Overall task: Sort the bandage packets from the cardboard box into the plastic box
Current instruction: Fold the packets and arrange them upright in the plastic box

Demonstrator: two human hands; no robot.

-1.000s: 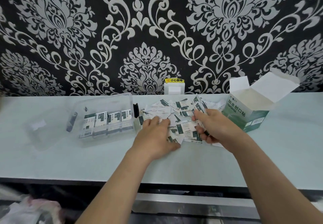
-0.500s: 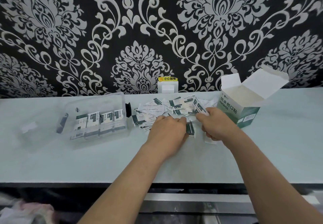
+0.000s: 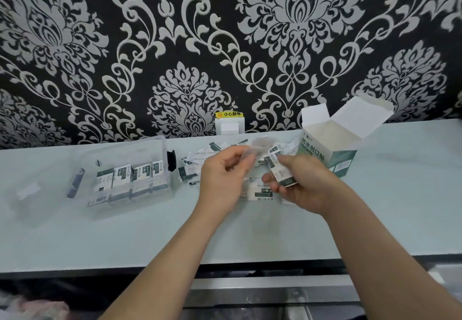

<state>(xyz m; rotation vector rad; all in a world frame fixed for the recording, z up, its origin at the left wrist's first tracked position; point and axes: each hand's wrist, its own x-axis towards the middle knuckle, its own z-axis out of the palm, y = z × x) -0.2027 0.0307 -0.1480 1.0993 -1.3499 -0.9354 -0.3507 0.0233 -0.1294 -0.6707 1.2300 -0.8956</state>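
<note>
Left hand [image 3: 222, 179] is up over the pale table [image 3: 75, 239], fingers curled, thumb and index pinching a single white packet [image 3: 258, 146]. The packet is motion-blurred and its print is unreadable. Right hand [image 3: 303, 184] is just beside it, fingers curled round a small stack of white-and-dark-green bandage packets [image 3: 281, 173]. A loose pile of the same packets [image 3: 200, 157] lies on the table under and behind both hands, between the two boxes. The clear rectangular plastic box [image 3: 163, 144] sits left, with rows of packets [image 3: 130, 173] upright inside. Its clear lid [image 3: 27, 191] lies flat further left. The white-and-green cardboard box [image 3: 332, 154] stands right, top flaps open. A white wall socket [image 3: 228, 126] with a yellow label sits behind the pile.
</note>
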